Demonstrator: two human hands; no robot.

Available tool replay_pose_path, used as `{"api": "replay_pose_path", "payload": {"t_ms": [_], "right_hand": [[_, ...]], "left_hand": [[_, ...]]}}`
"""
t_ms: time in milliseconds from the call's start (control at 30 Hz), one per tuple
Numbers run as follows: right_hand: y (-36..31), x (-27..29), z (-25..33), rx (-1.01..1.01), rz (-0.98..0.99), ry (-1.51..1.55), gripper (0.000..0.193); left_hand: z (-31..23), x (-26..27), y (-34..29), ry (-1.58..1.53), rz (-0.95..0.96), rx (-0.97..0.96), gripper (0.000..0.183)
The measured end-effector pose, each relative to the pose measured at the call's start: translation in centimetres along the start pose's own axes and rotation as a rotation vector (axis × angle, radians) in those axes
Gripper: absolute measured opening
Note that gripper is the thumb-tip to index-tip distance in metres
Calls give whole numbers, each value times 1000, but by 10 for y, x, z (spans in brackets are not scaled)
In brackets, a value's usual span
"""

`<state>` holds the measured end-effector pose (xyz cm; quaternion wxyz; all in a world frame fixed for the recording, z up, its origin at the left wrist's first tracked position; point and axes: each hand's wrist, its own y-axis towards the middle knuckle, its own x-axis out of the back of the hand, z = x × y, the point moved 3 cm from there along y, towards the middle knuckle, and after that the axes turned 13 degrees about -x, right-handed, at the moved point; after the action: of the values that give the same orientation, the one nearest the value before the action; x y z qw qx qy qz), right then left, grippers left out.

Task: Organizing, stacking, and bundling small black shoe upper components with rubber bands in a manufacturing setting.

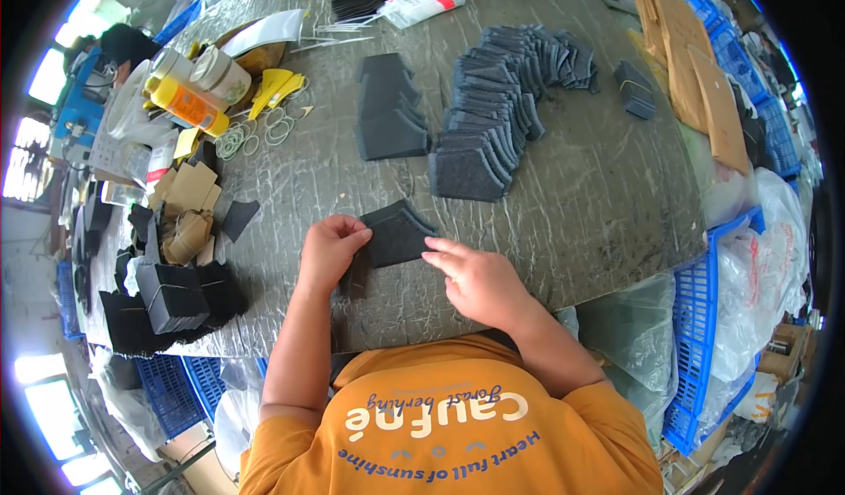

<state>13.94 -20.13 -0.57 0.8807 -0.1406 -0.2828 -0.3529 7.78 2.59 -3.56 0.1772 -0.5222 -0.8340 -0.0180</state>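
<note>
A dark grey cut fabric piece [396,234] with a curved edge lies in front of me on the table. My left hand [334,244] pinches its left edge between thumb and fingers. At its right edge, my right hand [475,279] rests with fingers stretched out, the fingertips touching the piece. Beyond it lies a short overlapping row of dark pieces [390,117]. To the right of that, a long fanned row of similar grey pieces [480,134] curves away toward the back.
Left: bundled black pieces [173,300], brown card scraps [188,198], rubber bands [233,143], an orange-yellow bottle [187,104] and a white jar [220,76]. Right: a small banded stack [635,90], brown paper packets [695,64], and a blue crate [691,345] beside the table edge [616,288].
</note>
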Motion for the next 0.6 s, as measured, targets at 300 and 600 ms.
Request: {"api": "replay_pose_path", "payload": {"t_ms": [300,600], "right_hand": [[2,-15,-2,68,-61,-361,37],[35,-1,-7,-148,-154,193,28]], "left_hand": [[-13,-7,2,329,-48,-121,9],[-22,-13,-13,-100,-11,-185,9]]}}
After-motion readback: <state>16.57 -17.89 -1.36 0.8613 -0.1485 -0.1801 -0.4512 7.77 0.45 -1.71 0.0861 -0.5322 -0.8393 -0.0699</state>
